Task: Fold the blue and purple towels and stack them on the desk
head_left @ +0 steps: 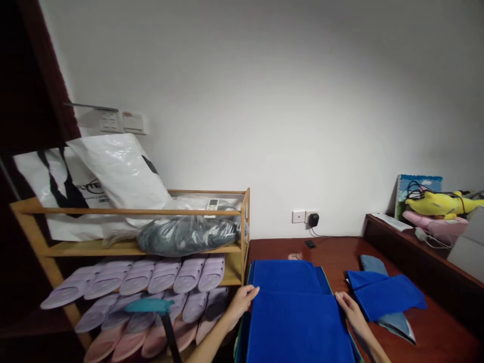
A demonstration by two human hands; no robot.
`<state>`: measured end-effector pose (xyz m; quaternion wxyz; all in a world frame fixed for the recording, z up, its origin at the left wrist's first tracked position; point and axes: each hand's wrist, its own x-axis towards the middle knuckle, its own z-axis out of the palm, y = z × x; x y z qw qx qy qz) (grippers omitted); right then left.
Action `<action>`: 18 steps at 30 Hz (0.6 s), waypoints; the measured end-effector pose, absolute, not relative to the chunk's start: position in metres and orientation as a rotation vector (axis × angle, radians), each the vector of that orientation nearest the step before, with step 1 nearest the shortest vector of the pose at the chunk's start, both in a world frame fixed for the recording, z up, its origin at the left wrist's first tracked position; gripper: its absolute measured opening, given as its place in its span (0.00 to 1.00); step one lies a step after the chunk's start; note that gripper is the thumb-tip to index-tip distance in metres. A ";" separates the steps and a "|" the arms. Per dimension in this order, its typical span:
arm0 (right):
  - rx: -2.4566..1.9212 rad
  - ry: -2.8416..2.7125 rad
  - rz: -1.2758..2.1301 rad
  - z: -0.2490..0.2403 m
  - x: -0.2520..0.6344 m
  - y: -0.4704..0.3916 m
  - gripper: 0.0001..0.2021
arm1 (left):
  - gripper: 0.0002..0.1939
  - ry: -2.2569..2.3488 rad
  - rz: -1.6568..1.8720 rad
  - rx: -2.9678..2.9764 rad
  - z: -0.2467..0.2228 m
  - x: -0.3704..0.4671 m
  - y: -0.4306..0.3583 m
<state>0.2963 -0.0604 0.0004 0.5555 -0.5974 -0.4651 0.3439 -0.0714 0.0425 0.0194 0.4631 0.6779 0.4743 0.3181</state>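
Observation:
A stack of blue cloth (295, 322) lies on the red-brown tabletop (336, 252), its upper layer folded with an edge running across. My left hand (242, 302) pinches the left end of that edge between thumb and fingers. At the right end, my right hand (350, 310) has its fingers closed on the same cloth. Right of the stack, a crumpled blue cloth (389, 295) rests over a grey-blue piece of fabric (399, 325).
On the left stands a wooden rack (244, 227) with lilac slippers (164, 275), a white bag (117, 176) and a plastic-wrapped bundle (189, 236). A black plug (313, 220) sits in the wall. A yellow plush toy (434, 204) lies on the raised right ledge (416, 242).

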 end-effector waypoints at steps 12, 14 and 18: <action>-1.482 -1.022 1.112 -0.022 0.296 -0.065 0.22 | 0.28 1.206 0.793 1.437 0.003 -0.076 0.033; -1.465 -1.042 1.094 -0.014 0.299 -0.067 0.23 | 0.25 1.171 0.804 1.428 0.011 -0.078 0.032; -1.371 -1.082 1.034 0.012 0.300 -0.079 0.19 | 0.24 1.048 0.835 1.439 0.035 -0.080 0.025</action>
